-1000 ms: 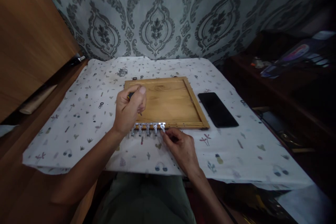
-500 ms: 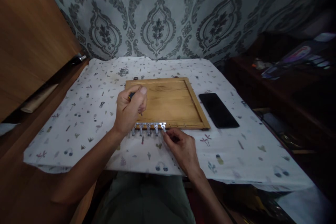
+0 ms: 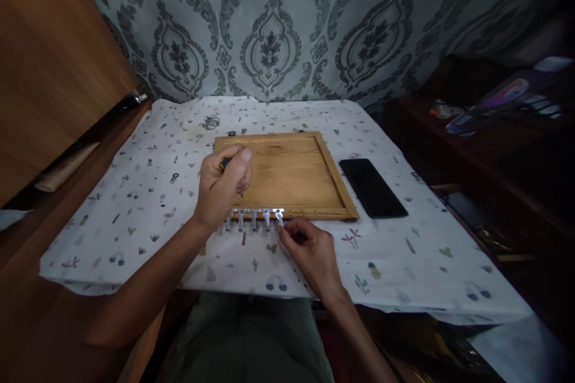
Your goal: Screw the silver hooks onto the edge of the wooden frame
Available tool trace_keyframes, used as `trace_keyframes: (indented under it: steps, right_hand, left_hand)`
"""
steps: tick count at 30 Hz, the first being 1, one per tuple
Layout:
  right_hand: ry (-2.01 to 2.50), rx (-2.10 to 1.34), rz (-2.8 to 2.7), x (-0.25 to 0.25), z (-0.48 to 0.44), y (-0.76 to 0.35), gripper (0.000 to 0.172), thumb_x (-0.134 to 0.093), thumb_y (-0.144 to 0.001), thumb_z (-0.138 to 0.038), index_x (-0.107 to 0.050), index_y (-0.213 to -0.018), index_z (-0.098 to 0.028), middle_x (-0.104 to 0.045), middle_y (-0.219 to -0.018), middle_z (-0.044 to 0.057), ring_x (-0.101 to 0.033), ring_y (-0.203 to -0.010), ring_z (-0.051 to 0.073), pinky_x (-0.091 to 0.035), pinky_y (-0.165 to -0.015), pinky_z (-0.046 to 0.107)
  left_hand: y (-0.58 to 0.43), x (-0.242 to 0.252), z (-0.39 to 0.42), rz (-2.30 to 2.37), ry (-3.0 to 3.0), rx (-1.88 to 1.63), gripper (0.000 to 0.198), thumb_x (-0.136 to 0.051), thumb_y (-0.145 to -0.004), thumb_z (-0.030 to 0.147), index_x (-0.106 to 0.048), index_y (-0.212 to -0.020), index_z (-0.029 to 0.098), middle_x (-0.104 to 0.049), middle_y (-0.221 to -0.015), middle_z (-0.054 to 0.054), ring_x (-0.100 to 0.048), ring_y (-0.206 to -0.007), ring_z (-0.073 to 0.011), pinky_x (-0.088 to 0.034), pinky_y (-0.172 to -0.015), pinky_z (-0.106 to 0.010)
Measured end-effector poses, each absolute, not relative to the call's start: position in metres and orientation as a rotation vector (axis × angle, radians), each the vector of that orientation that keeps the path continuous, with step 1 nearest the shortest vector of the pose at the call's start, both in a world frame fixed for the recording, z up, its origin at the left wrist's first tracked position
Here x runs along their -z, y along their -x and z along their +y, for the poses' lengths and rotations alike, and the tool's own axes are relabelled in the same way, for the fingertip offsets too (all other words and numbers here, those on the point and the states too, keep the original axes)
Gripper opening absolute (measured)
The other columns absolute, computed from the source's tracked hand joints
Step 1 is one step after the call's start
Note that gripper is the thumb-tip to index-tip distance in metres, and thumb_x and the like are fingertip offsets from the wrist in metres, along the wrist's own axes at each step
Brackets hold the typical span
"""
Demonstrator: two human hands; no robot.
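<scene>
A wooden framed board (image 3: 287, 170) lies flat on the table, its raised border facing up. Along its near edge runs a metal hook rail (image 3: 254, 216) with several hooks pointing toward me. My left hand (image 3: 223, 182) is in a fist above the board's left part, closed around a screwdriver (image 3: 225, 163); only its dark handle end with a yellow mark shows clearly, and the fist hides most of the rest. At the rail's right end, my right hand (image 3: 309, 248) pinches the last hook between thumb and forefinger.
A black smartphone (image 3: 372, 188) lies right of the board. Small metal pieces (image 3: 211, 122) rest at the back left of the patterned tablecloth (image 3: 148, 215). A wooden cabinet (image 3: 54, 72) stands to the left, and a plastic bottle (image 3: 503, 96) lies on a dark surface at right.
</scene>
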State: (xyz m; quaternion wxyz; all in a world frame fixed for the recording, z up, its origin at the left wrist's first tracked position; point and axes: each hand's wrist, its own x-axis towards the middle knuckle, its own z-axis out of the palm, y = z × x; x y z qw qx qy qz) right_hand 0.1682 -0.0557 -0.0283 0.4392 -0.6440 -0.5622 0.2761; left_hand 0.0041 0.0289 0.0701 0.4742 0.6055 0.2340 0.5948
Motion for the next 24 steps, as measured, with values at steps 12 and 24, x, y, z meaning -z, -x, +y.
trace_keyframes:
  steps: [12, 24]
  right_hand:
    - [1.613, -0.702, -1.364, 0.025, -0.057, -0.168, 0.026, -0.065, -0.081, -0.041, -0.065, -0.064, -0.022, -0.067, -0.058, 0.0, -0.061, -0.054, 0.016, -0.048, -0.057, 0.028]
    - [1.344, -0.915, -1.436, 0.01, -0.053, -0.15, 0.055, -0.036, -0.104, -0.054, -0.07, -0.077, -0.021, -0.072, -0.068, 0.006, -0.066, -0.058, 0.019, -0.056, -0.055, 0.031]
  left_hand:
    - [-0.005, -0.072, 0.028, 0.601, -1.472, -1.452, 0.049, -0.063, -0.095, 0.038, -0.04, -0.056, 0.019, -0.03, -0.049, 0.007, -0.027, -0.044, -0.0057, -0.026, -0.043, -0.022]
    - [-0.014, -0.065, 0.004, 0.465, -2.178, -1.474, 0.031, -0.054, -0.096, 0.022, -0.041, -0.069, 0.021, -0.048, -0.059, 0.003, -0.045, -0.054, -0.0117, -0.037, -0.051, -0.029]
